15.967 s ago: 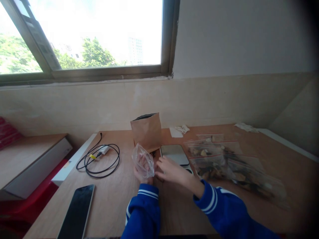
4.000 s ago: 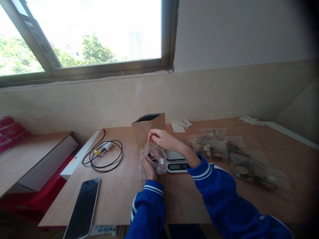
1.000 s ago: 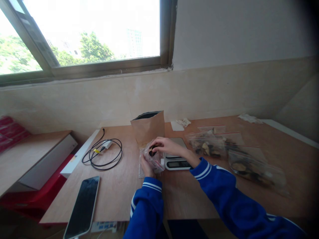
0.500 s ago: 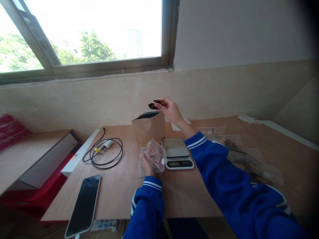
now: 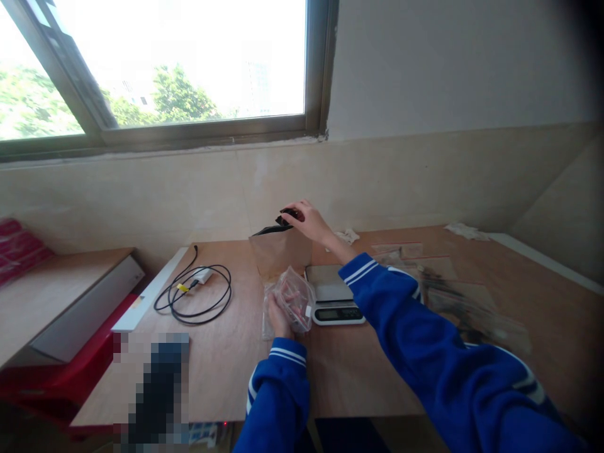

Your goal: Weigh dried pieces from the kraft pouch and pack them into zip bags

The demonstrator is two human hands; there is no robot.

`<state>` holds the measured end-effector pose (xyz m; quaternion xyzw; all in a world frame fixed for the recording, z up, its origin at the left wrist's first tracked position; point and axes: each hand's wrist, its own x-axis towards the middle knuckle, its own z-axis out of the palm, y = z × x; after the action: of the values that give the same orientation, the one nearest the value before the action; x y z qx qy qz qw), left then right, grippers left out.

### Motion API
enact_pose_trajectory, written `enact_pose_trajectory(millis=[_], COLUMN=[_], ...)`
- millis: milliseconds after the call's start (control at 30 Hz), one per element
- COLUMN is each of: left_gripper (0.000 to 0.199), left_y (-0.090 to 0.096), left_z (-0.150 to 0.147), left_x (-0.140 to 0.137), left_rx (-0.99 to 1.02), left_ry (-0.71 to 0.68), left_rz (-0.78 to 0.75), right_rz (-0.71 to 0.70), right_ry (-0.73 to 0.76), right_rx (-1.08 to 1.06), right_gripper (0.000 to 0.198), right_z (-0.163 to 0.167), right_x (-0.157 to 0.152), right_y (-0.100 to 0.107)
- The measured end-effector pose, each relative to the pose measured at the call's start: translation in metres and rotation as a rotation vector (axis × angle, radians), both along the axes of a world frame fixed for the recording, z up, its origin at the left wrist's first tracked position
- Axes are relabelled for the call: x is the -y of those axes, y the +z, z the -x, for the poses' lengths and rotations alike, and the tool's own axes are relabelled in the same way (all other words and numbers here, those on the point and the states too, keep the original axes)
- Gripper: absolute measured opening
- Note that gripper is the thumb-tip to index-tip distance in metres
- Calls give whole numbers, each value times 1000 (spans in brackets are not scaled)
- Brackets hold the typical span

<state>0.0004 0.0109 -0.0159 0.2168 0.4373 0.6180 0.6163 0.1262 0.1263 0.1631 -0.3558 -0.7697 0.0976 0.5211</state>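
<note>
My left hand (image 5: 280, 314) is closed around a clear plastic bag (image 5: 298, 294), whose contents I cannot make out. Dark, thin flakes (image 5: 284, 218) are pinched in my right hand (image 5: 304, 220), just above the mouth of a brown paper bag (image 5: 283, 248). That bag stands upright with its dark inner lining showing at the top. Close behind the plastic bag, to its right, lies a digital kitchen scale (image 5: 337, 314), partly covered by my right sleeve.
Several zip bags (image 5: 453, 296) with dark contents lie on the right of the wooden table (image 5: 221, 371). A coiled black cable (image 5: 198, 322) with a white plug is at the left. A blurred-out dark device (image 5: 158, 384) lies at the front left edge.
My right hand has come down and slightly left with the dark flakes, closer to the paper bag's mouth. My left hand keeps hold of the plastic bag in about the same place.
</note>
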Motion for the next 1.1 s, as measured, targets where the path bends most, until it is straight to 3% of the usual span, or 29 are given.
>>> enact_pose_trajectory(millis=[267,533,800,1100], left_gripper=[59,57,57,57], left_y=[3,1,4,8], left_z=[1,1,0,-1], left_x=[1,1,2,3], left_rx=[13,-17,10,-10], left_ry=[-21,-23,-13,0], left_rz=[-11,-26,-12,7], right_rz=[10,211,-45,-117], right_ry=[67,271,79,2], right_rx=[-48,-345,-120,-113], right_gripper=[34,50,41,41], right_z=[9,6,15,14], right_x=[13,6,16,15], right_y=[1,-3,0,-3])
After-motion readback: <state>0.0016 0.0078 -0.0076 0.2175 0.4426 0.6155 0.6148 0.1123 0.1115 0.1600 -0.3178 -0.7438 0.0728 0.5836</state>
